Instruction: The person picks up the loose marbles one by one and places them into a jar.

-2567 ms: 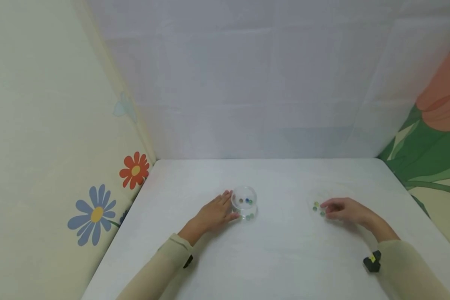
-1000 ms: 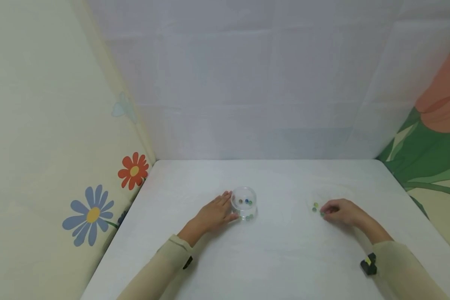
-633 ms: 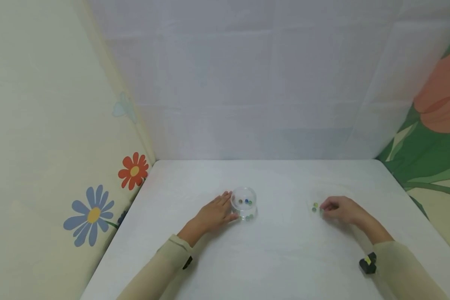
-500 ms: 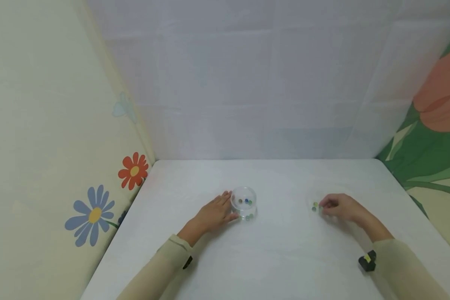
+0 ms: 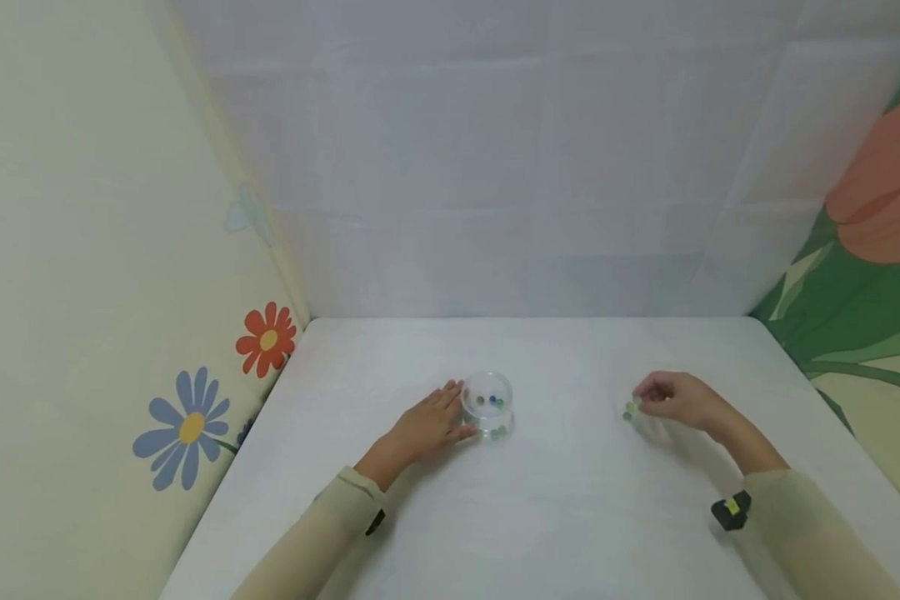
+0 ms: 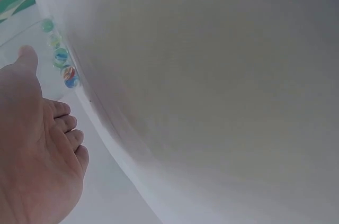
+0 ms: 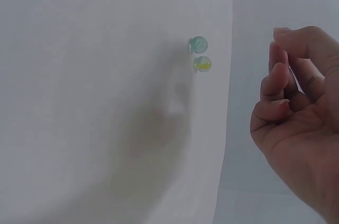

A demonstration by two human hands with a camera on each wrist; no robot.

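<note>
My left hand [image 5: 429,423] lies beside a clear round container [image 5: 487,384], thumb and fingertips right at its near left side, fingers fairly straight. Several glass marbles [image 6: 61,55] show inside it in the left wrist view, green, blue and orange-red ones. Over on the right, my right hand [image 5: 682,402] is raised over the table, thumb and index finger [image 7: 278,49] pinching a marble that the fingertips mostly hide. Just below it two marbles sit on the table, a green one [image 7: 199,45] and a yellow-streaked one [image 7: 203,64].
A white table [image 5: 562,517] spreads under both arms. Behind it hangs a white sheet [image 5: 510,167], with flower-patterned cloth [image 5: 60,250] at the left and a leafy print [image 5: 862,308] at the right. A black device [image 5: 731,510] sits at the right wrist.
The right hand came down on a third green marble, pinched it, and has lifted it up and slightly away from the other two. The left hand and the container have stayed put.
</note>
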